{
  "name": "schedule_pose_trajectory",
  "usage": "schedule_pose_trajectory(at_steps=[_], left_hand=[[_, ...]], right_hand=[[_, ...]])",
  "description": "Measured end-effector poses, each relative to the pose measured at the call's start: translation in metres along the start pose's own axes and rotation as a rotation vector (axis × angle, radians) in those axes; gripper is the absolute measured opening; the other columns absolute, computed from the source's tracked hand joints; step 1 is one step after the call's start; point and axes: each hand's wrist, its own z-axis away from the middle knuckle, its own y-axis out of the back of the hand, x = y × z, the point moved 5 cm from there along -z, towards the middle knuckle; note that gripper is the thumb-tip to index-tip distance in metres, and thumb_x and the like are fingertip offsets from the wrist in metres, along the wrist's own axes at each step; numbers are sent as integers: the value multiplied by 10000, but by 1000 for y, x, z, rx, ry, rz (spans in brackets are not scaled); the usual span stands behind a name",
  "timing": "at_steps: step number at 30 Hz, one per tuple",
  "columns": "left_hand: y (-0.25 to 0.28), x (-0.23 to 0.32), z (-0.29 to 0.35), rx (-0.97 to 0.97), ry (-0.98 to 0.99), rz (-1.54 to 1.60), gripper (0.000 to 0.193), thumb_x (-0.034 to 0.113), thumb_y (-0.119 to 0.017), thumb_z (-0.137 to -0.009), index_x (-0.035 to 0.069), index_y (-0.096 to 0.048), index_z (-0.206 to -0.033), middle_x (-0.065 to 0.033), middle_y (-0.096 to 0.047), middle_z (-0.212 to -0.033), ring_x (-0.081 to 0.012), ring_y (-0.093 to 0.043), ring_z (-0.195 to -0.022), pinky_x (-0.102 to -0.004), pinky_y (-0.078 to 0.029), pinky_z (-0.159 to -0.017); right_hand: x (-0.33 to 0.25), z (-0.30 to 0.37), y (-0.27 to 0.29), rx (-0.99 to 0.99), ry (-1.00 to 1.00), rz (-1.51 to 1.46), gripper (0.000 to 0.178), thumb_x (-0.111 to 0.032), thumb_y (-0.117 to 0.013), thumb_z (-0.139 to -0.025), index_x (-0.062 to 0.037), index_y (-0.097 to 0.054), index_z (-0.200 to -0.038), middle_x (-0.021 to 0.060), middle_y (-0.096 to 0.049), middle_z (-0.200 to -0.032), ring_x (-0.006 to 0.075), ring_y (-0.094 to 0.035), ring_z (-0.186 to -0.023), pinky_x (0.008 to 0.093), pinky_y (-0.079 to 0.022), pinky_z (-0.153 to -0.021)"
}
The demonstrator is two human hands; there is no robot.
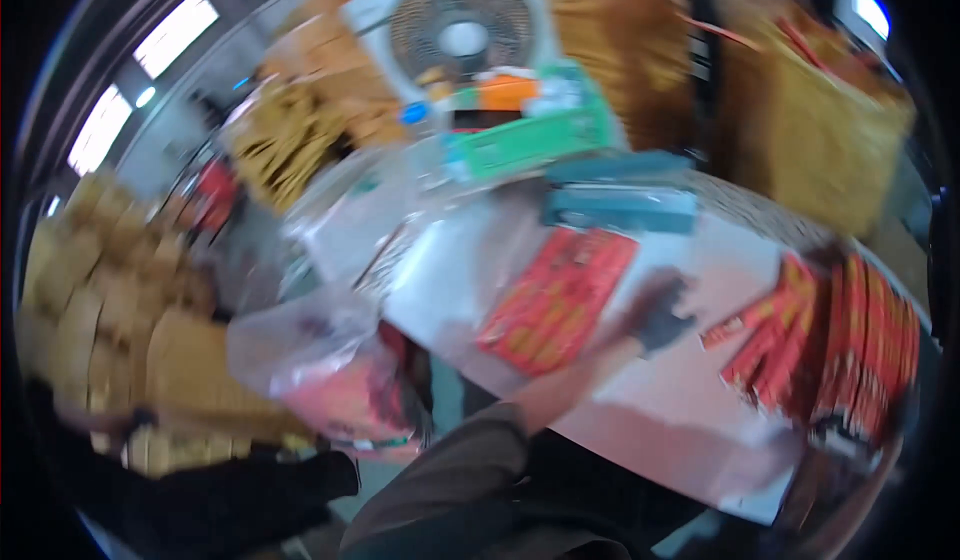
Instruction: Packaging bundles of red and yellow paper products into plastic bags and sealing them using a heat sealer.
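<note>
My left hand [660,318], in a dark grey glove, reaches over the white table with its fingers apart and nothing in them. Just left of it lies a clear bag of flat red and gold packets [558,302]. To its right, several long red packets [775,340] are fanned out on the tabletop. Beside those is a thick row of red packets with gold markings [868,345]. My right hand [845,438], gloved and blurred, closes around the near end of that row; most of its fingers are hidden.
Teal boxes [620,208] lie behind the bagged packets. A green box of small items [535,145], a blue-capped bottle [425,140] and a fan [462,35] stand farther back. A clear bag with pink contents [345,390] hangs left. Brown cartons [200,370] and yellow sacks [830,120] surround the table.
</note>
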Motion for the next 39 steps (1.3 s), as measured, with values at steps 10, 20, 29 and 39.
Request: schedule_pose_trajectory(at_steps=[10,20,29,39], left_hand=[[-53,26,-31,195,-45,-22,693,434,-682,-734,28,-445,-1244,-202,-532,-1097,-366,-512,-1025,-431,-397,-904],[-70,24,-41,-68,-57,-89,961,490,-710,-666,16,-289,-1388,-247,-425,-1319,-384,-434,-1193,-402,-336,-1008],[-38,36,-20,68,55,902,773,450,-764,-639,32,-503,-1235,-152,-637,-1026,-302,-593,-944,-358,-437,-878],[51,35,210,-384,500,1141,797,451,-804,-642,-4,-495,-1219,-129,-599,-1091,-200,-545,-1045,-355,-392,-944]], right_hand=[[-259,80,-171,-344,146,-73,492,-154,-533,-913,38,-397,-1345,132,-542,-1235,167,-519,-1092,268,-391,-943],[-90,31,-251,202,96,553,823,-562,-442,-895,80,-264,-1378,299,-345,-1381,399,-340,-1292,393,-293,-1060],[-253,123,-353,-276,3,-76,816,-523,-541,-863,45,-285,-1391,249,-386,-1379,329,-415,-1254,370,-348,-1010],[-355,386,-347,-946,-65,-248,642,-387,-477,-934,47,-305,-1374,270,-364,-1381,376,-357,-1273,386,-277,-1065]])
